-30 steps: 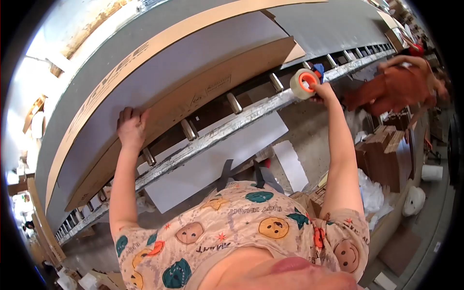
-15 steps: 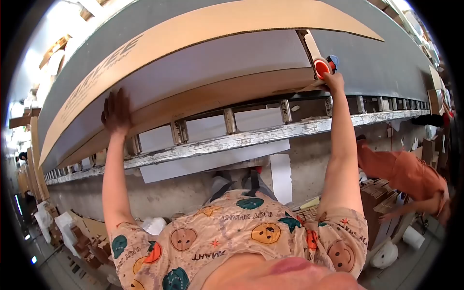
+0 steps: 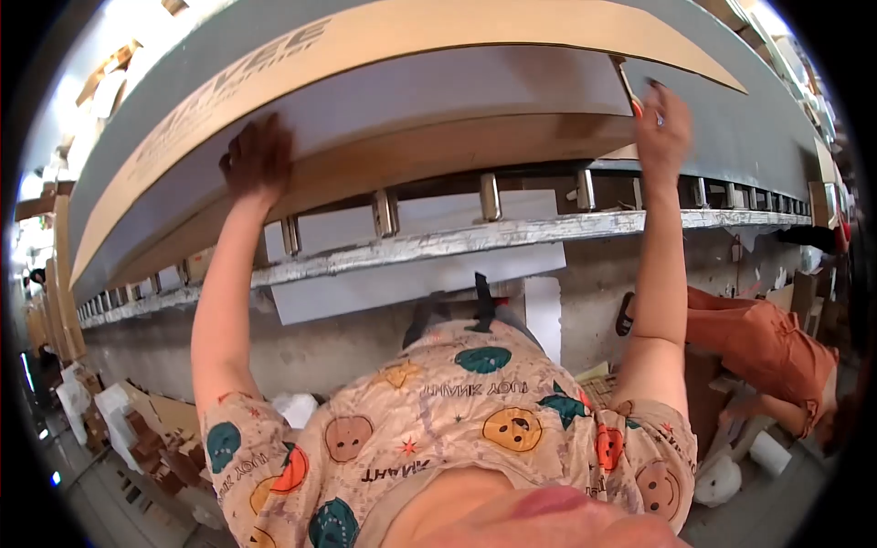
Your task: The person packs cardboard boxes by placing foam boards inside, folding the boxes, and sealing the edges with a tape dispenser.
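Observation:
A long cardboard box (image 3: 457, 137) lies across the conveyor, its printed far flap (image 3: 438, 26) standing open and a smooth whitish surface (image 3: 429, 91) showing inside. On that surface, towards the left, rests my left hand (image 3: 258, 160), fingers spread and blurred, holding nothing. My right hand (image 3: 664, 135) is at the box's right end, fingers curled. A sliver of the tape dispenser (image 3: 638, 108) with its red core shows beside the fingers; the hand hides the rest.
Metal rollers (image 3: 491, 196) and a scuffed metal rail (image 3: 438, 245) run along the near side. Beyond the box is a dark grey surface (image 3: 731, 137). A co-worker in orange clothes (image 3: 763, 352) bends down at right. Cardboard pieces and wrapped items lie at lower left.
The box has shifted slightly along the conveyor. My left hand has moved right and up along the whitish surface. My right hand has moved right and turned, now covering most of the tape dispenser.

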The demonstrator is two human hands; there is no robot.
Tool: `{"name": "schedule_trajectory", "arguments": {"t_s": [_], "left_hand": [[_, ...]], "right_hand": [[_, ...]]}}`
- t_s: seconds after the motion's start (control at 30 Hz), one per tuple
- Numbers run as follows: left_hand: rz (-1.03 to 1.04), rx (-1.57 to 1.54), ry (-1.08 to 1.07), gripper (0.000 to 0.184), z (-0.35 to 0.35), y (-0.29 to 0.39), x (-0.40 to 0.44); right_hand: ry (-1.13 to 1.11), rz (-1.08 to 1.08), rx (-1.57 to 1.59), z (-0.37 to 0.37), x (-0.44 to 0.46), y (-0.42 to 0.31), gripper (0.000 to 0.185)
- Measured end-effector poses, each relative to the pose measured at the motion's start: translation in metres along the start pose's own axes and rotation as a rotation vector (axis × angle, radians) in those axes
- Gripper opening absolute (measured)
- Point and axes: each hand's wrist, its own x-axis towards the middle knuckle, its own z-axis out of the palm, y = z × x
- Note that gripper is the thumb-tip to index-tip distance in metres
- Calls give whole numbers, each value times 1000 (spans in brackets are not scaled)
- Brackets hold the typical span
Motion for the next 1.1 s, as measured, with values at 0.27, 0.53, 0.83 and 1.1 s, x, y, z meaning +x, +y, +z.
{"name": "schedule_trajectory", "arguments": {"t_s": [0.27, 0.53, 0.83, 1.1], "left_hand": [[99, -258, 171, 44, 4, 16, -22], [373, -204, 433, 39, -29, 96, -50], [248, -236, 455, 44, -26, 100, -50], [93, -372, 644, 29, -28, 138, -70]], "right_hand": [[-430, -321, -205, 102, -17, -81, 50], [-387, -464, -277, 91, -12, -122, 42], [-962, -834, 79, 65, 42, -181, 77], [-783, -901, 46, 85, -14, -174, 74]]}}
